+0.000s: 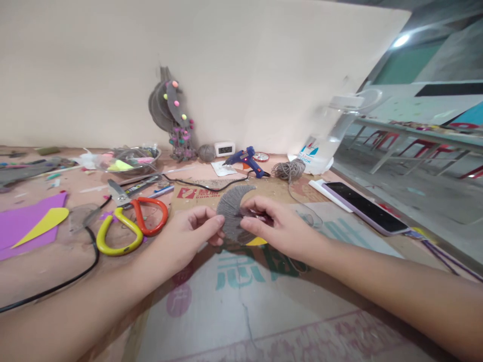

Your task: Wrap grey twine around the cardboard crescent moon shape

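Note:
A crescent wrapped in grey yarn (233, 213) is held up over the printed board in the middle of the view. My left hand (202, 226) pinches its left edge between thumb and fingers. From the other side, my right hand (273, 223) grips the crescent near its lower right, with thumb and index finger bent round it. A bit of yellow (257, 242) shows at the crescent's bottom edge, where the yarn does not cover it. Grey yarn runs from a loose bundle (290, 170) behind my right hand. My right fingertips are partly hidden.
Scissors (130, 221) with red and yellow handles lie left, near purple sheets (32, 221) and a black cable. A blue glue gun (247, 160) and a small clock (225, 149) stand behind. A phone (364, 207) and a water bottle (326, 136) are right. A pompom-trimmed decoration (169, 108) leans on the wall.

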`<action>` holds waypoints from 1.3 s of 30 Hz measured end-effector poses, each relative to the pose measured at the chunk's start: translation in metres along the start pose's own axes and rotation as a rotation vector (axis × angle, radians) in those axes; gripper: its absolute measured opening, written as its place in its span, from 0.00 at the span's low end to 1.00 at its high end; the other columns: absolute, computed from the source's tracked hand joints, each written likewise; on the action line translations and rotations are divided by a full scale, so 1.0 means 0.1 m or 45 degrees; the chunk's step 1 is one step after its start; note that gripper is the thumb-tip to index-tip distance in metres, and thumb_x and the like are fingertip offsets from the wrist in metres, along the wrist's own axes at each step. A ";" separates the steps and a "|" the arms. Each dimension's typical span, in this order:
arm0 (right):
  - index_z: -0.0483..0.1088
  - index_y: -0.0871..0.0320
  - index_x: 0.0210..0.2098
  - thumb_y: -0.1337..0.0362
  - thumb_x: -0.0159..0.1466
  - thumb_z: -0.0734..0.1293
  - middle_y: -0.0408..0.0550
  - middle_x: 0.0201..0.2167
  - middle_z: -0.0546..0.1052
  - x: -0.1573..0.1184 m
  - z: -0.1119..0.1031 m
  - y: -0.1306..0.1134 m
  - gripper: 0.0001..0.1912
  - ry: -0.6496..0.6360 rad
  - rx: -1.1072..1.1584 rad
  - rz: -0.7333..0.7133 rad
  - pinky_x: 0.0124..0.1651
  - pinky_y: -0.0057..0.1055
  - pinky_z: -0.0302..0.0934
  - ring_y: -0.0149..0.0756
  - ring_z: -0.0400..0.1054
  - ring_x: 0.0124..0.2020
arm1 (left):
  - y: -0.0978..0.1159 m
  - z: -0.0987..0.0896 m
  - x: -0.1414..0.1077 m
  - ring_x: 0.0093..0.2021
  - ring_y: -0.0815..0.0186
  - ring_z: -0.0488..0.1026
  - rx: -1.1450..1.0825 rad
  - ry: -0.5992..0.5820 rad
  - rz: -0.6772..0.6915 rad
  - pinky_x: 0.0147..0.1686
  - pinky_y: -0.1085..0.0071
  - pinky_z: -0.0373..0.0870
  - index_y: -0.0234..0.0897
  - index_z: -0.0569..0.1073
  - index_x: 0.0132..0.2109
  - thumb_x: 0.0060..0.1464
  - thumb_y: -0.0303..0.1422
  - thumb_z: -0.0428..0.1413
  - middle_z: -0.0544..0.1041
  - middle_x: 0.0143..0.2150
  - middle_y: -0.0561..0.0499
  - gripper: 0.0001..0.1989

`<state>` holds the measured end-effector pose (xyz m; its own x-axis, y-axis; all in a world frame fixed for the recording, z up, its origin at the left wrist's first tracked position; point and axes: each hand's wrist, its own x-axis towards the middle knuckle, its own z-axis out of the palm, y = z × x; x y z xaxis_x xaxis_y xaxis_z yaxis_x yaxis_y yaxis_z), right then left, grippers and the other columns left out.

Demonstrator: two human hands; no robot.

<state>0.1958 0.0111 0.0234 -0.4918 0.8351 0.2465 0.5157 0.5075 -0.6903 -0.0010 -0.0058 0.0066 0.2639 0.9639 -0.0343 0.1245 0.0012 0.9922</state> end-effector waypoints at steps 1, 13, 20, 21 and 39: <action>0.64 0.58 0.39 0.55 0.61 0.61 0.45 0.30 0.70 -0.02 -0.02 -0.01 0.13 0.045 -0.119 -0.099 0.31 0.28 0.58 0.32 0.63 0.29 | 0.00 0.00 0.00 0.25 0.71 0.69 -0.017 0.021 -0.009 0.30 0.75 0.65 0.37 0.68 0.26 0.52 0.39 0.52 0.72 0.22 0.56 0.12; 0.67 0.61 0.35 0.65 0.65 0.56 0.46 0.25 0.71 -0.05 -0.02 -0.03 0.10 0.079 -0.891 -0.644 0.29 0.29 0.52 0.33 0.61 0.26 | 0.07 0.02 -0.01 0.27 0.71 0.71 -0.035 0.062 -0.065 0.32 0.75 0.67 0.36 0.70 0.25 0.51 0.38 0.54 0.74 0.24 0.54 0.12; 0.68 0.61 0.36 0.64 0.66 0.56 0.45 0.26 0.71 -0.06 -0.03 0.00 0.11 0.035 -0.939 -0.658 0.30 0.29 0.50 0.32 0.60 0.27 | 0.05 0.01 0.00 0.25 0.72 0.71 -0.014 0.072 -0.048 0.29 0.77 0.66 0.36 0.70 0.25 0.51 0.37 0.54 0.75 0.23 0.54 0.12; 0.68 0.61 0.36 0.64 0.66 0.56 0.45 0.26 0.71 -0.06 -0.03 0.00 0.11 0.028 -0.945 -0.664 0.30 0.29 0.50 0.33 0.60 0.27 | 0.05 0.01 0.00 0.25 0.72 0.71 -0.006 0.072 -0.049 0.29 0.77 0.66 0.35 0.70 0.25 0.51 0.37 0.54 0.75 0.23 0.54 0.12; 0.68 0.61 0.36 0.64 0.66 0.54 0.45 0.26 0.71 -0.06 -0.01 -0.02 0.13 -0.008 -0.926 -0.625 0.31 0.29 0.52 0.32 0.61 0.28 | 0.03 0.00 0.01 0.26 0.71 0.71 -0.016 0.050 -0.073 0.30 0.76 0.67 0.36 0.70 0.25 0.51 0.37 0.54 0.75 0.23 0.54 0.11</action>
<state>0.1986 0.0058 0.0238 -0.7785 0.4867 0.3963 0.5631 0.8205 0.0984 -0.0003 -0.0048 0.0100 0.2186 0.9720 -0.0863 0.1264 0.0595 0.9902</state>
